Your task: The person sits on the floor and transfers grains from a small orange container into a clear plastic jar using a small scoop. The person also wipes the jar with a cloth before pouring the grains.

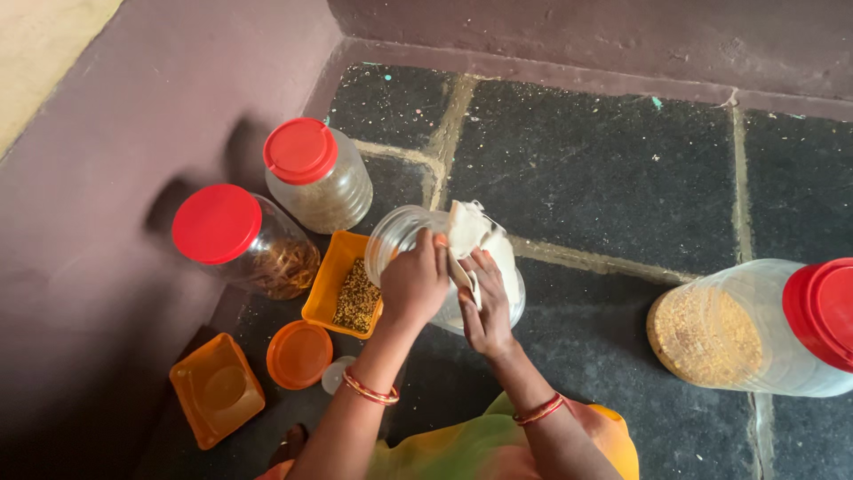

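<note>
- Clear plastic, the open jar (400, 233) sits at the middle of a dark stone floor (604, 160), tilted on its side with its wide mouth turned toward the wall on the left.
- The left hand (414, 283) lies over the top of the jar, fingers curled down around its rim, gripping it.
- The right hand (486, 307) rests against the jar's right side, and its fingers pinch a crumpled white packet (471, 229) held at the jar's upper edge.
- Red and gold bangles circle both wrists; an orange and green garment shows at the bottom edge.
- Touching the jar's left side is an open square orange tub (342, 286) filled with small brown and yellow seeds.
- Just below the tub lies a round orange lid (299, 355), and to its left a second square orange container (217, 389), seemingly with nothing in it.
- Behind the tub, near a dull purple wall (107, 178), stand two clear jars with red lids: the nearer one (242, 238) holds dark brown strands, the farther one (318, 176) holds fine brownish grain.
- Well apart on the right, a large clear jar (755, 324) with a red lid lies on its side, holding yellow grain.
</note>
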